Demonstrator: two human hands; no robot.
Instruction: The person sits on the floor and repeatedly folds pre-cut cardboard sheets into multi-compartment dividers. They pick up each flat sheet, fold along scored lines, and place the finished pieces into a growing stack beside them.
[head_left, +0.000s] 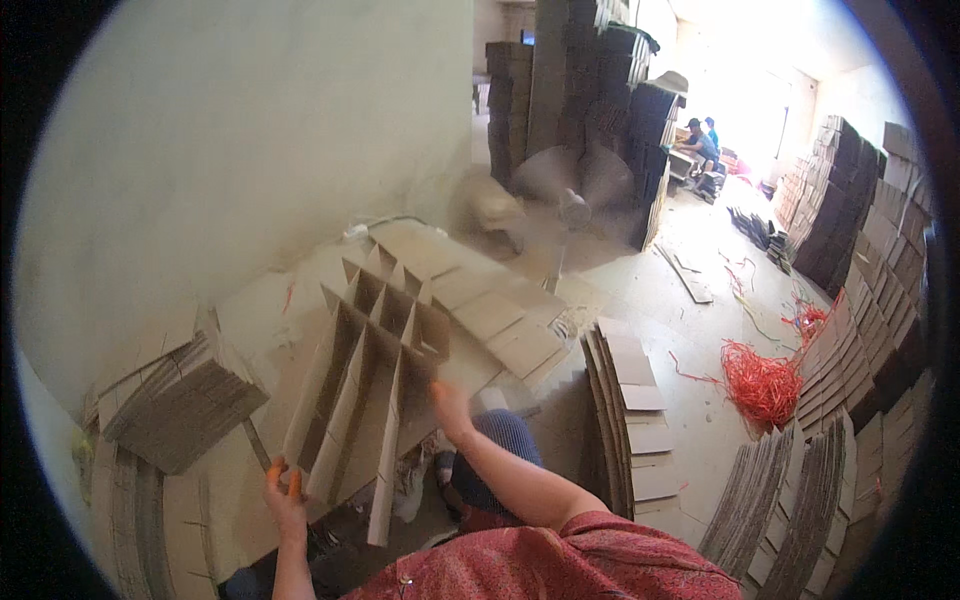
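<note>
A partly interlocked cardboard divider grid (379, 315) stands on a cardboard-covered work surface (247, 517) before me. Its long strips run towards me, crossed by shorter strips at the far end. My left hand (287, 499), with orange coverings on its fingertips, grips the near end of the leftmost long strip. At the right end of a crosswise strip is my right hand (452, 411), blurred, its fingers closed around the edge. The rightmost long strip (386, 465) sticks out past the surface's near edge.
Slotted cardboard sheets (487, 300) lie beyond the grid, and a stack (187, 412) sits left. A spinning fan (574, 202) stands ahead. More cardboard stacks (637, 420) and tangled red strapping (761, 382) are on the right. People (701, 142) sit far back.
</note>
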